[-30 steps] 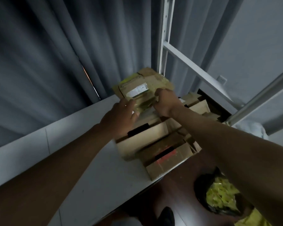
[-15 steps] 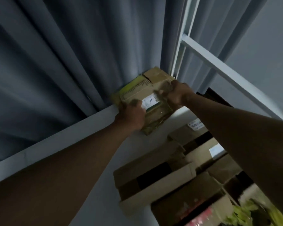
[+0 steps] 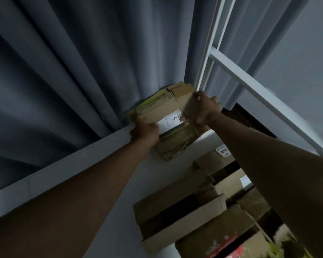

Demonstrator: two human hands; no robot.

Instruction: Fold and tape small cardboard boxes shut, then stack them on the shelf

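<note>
A small brown cardboard box [image 3: 168, 110] with a white label and a yellow-green edge is held up near the back of the white shelf [image 3: 73, 164], close to the curtain. My left hand [image 3: 145, 132] grips its left lower side. My right hand [image 3: 203, 110] grips its right side, fingers curled over the edge. Whether the box rests on the shelf surface or hangs just above it is unclear.
Several cardboard boxes [image 3: 177, 215] lie stacked on the shelf below and to the right, some open. A white metal shelf post [image 3: 209, 53] and crossbar [image 3: 259, 90] stand right of the box. Grey curtain [image 3: 82, 62] fills the back.
Both hands carried the box away from the pile toward the back corner of the shelf. The view tilted upward and the lower boxes slid down in the frame.
</note>
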